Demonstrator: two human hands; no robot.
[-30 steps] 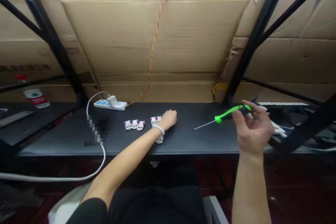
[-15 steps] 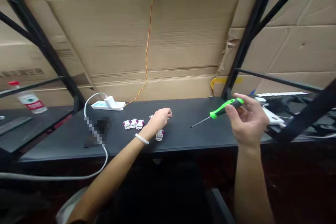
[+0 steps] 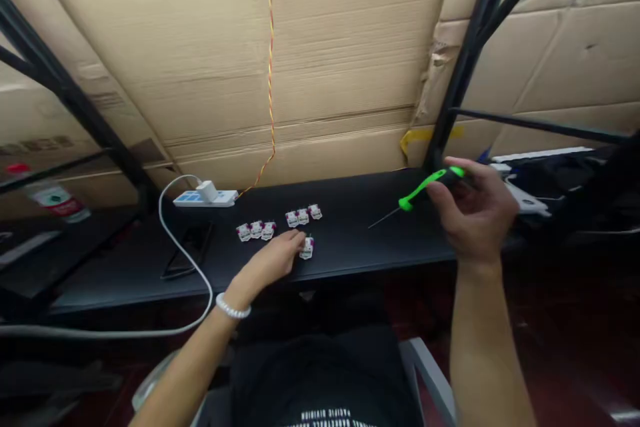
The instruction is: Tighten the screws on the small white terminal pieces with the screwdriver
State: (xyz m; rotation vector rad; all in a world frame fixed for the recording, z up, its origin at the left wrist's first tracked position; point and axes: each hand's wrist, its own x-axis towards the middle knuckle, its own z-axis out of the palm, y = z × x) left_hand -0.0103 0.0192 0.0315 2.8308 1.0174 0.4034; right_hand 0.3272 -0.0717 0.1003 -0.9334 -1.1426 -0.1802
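My right hand (image 3: 473, 213) is closed round the green and black handle of a thin screwdriver (image 3: 425, 190), held above the black table (image 3: 350, 247) with its tip pointing left and down. My left hand (image 3: 273, 260) lies near the table's front edge, fingers loosely stretched, its fingertips touching a small white and magenta part (image 3: 307, 248). A bead bracelet sits on that wrist. Behind the hand lie two rows of the same small parts, a left row (image 3: 256, 230) and a right row (image 3: 303, 215).
A white power strip (image 3: 205, 198) with a plugged charger lies at the back left, its white cable (image 3: 173, 260) looping over the front edge. Cardboard sheets (image 3: 300, 67) wall the back. Black frame bars (image 3: 465, 60) stand right and left. A bottle (image 3: 47, 197) stands far left.
My left hand has drawn back from the right row toward the front edge, onto the single part. The right hand with the screwdriver stays raised. The view has tilted downward.
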